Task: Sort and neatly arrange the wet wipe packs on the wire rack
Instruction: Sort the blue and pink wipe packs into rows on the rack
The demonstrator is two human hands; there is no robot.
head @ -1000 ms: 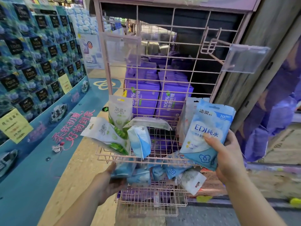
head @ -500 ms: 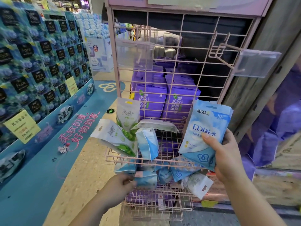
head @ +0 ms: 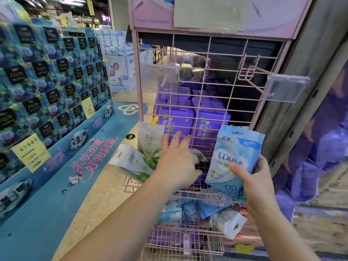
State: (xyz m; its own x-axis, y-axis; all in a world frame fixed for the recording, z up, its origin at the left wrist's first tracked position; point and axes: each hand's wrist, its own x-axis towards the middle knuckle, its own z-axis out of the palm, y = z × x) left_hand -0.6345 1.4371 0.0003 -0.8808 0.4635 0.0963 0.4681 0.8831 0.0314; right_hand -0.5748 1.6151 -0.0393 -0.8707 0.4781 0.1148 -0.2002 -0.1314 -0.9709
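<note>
My right hand (head: 258, 183) is shut on a stack of light blue "EDI" wet wipe packs (head: 233, 153), held upright in front of the pink wire rack (head: 216, 76). My left hand (head: 177, 162) hovers with fingers spread over the upper basket (head: 130, 183), above a whitish pack (head: 199, 155) lying flat there; contact is unclear. Left of that hand, two white-and-green packs (head: 150, 144) lean out of the basket. Several blue packs (head: 207, 206) and a white pack (head: 230, 225) lie jumbled in the lower basket (head: 178, 242).
Purple boxed packs (head: 175, 117) are stacked behind the rack's grid. Clear tag holders (head: 284, 87) stick out on hooks at the upper right and upper left. A tall blue tissue display (head: 47, 87) lines the left; a wooden pillar (head: 301, 72) stands right.
My left hand has risen from the lower basket's blue packs to the upper basket and now has its fingers spread. My right hand has kept the blue stack nearly still.
</note>
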